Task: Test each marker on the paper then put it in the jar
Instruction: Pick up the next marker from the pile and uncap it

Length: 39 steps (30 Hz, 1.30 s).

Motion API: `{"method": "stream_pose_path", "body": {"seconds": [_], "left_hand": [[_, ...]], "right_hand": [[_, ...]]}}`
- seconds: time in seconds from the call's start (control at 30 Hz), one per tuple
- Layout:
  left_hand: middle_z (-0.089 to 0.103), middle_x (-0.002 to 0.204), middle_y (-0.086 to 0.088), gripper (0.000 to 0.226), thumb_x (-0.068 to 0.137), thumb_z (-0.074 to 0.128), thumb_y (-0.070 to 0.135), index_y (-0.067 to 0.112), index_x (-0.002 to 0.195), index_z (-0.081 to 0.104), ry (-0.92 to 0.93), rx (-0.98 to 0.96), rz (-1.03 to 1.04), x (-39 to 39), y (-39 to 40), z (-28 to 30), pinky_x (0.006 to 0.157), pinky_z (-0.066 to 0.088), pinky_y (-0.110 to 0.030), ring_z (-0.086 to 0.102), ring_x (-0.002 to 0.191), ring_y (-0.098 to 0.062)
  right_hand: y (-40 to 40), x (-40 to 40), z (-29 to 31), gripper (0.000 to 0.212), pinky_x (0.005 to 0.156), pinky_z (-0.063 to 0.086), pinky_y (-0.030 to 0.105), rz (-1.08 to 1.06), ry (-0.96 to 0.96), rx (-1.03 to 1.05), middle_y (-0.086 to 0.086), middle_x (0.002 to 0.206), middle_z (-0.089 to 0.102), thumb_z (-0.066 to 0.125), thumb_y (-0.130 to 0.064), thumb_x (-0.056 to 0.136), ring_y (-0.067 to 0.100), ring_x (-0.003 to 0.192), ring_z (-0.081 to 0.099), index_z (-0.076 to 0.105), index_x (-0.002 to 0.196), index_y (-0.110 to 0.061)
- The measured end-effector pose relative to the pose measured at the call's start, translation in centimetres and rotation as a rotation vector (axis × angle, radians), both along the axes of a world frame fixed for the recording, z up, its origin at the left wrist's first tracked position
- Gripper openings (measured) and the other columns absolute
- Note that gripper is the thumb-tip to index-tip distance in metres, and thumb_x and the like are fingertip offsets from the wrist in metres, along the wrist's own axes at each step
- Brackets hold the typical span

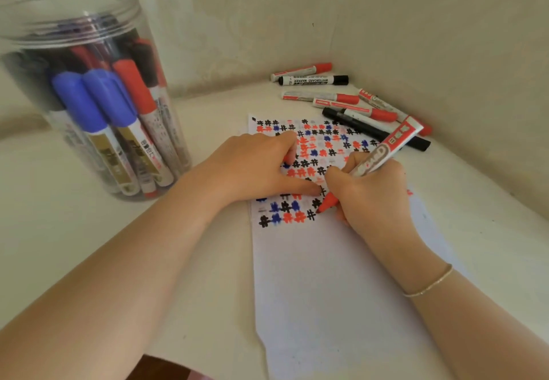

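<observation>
Right hand [371,198] grips a red marker [374,162], tip touching the paper [326,275] at the end of the lowest row of hash marks. Left hand [258,165] lies on the paper's upper part, fingers curled, thumb stretched out. Jar [89,91] stands left of the paper, loose markers [341,98] beyond it on the counter [208,106].

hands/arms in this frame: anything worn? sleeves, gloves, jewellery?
Both forearms are bare all the way to the bottom edge of the frame: no sleeves, no gloves. The left hand shows no ring, watch or band. On the wrist below the right hand sits a thin, pale gold-toned bracelet, a single fine strand. No rings show on the right hand's visible fingers.
</observation>
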<state>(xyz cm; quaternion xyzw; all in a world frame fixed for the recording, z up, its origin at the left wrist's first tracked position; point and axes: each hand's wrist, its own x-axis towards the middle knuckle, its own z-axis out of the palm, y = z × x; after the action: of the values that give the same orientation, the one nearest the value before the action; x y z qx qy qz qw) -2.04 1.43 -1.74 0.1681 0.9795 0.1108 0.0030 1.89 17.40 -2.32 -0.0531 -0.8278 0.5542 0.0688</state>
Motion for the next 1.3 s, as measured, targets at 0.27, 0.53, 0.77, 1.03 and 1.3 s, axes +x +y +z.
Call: {"method": "stream_pose_path", "body": {"seconds": [0.27, 0.53, 0.77, 1.03, 1.3], "left_hand": [[0.054, 0.067, 0.009, 0.064, 0.064, 0.050, 0.084, 0.026, 0.090, 0.046, 0.019, -0.002, -0.010, 0.08, 0.06, -0.10, 0.052, 0.032, -0.027, 0.049, 0.059, -0.008], [0.054, 0.066, 0.009, 0.063, 0.062, 0.050, 0.085, 0.027, 0.086, 0.044, 0.013, 0.013, 0.007, 0.09, 0.01, -0.24, 0.053, 0.034, -0.026, 0.047, 0.057, -0.008], [0.054, 0.066, 0.008, 0.063, 0.062, 0.051, 0.085, 0.026, 0.086, 0.044, 0.015, 0.006, 0.009, 0.01, -0.07, -0.20, 0.052, 0.033, -0.026, 0.047, 0.058, -0.008], [0.053, 0.066, 0.009, 0.064, 0.061, 0.049, 0.086, 0.027, 0.086, 0.044, -0.003, -0.014, 0.026, -0.06, -0.12, -0.11, 0.052, 0.033, -0.026, 0.047, 0.057, -0.007], [0.053, 0.066, 0.008, 0.062, 0.063, 0.051, 0.084, 0.026, 0.087, 0.043, -0.001, -0.004, 0.027, 0.35, -0.06, 0.17, 0.052, 0.034, -0.027, 0.047, 0.057, -0.008]], "right_hand": [[0.39, -0.06, 0.11, 0.015, 0.038, 0.034, 0.022, 0.023, 0.001, -0.046, 0.022, 0.058, 0.047, 0.057, 0.000, 0.076, 0.021, 0.045, 0.038, 0.048, 0.066, 0.009], [-0.05, 0.22, -0.08, 0.033, 0.041, 0.029, 0.019, 0.020, 0.101, 0.035, 0.008, 0.053, 0.033, 0.053, 0.004, 0.079, 0.013, 0.048, 0.030, 0.033, 0.057, -0.009], [0.10, 0.06, 0.04, 0.023, 0.041, 0.033, 0.026, 0.016, 0.056, -0.016, 0.037, 0.063, 0.049, 0.058, -0.001, 0.075, 0.023, 0.046, 0.038, 0.044, 0.068, 0.015], [0.08, -0.06, -0.13, 0.021, 0.039, 0.028, 0.023, 0.014, 0.052, -0.024, 0.014, 0.056, 0.040, 0.057, 0.000, 0.075, 0.019, 0.048, 0.032, 0.044, 0.063, 0.010], [0.06, -0.14, -0.28, 0.034, 0.037, 0.030, 0.018, 0.029, 0.075, -0.037, 0.005, 0.049, 0.035, 0.057, 0.004, 0.078, 0.013, 0.042, 0.030, 0.036, 0.055, -0.010]]}}
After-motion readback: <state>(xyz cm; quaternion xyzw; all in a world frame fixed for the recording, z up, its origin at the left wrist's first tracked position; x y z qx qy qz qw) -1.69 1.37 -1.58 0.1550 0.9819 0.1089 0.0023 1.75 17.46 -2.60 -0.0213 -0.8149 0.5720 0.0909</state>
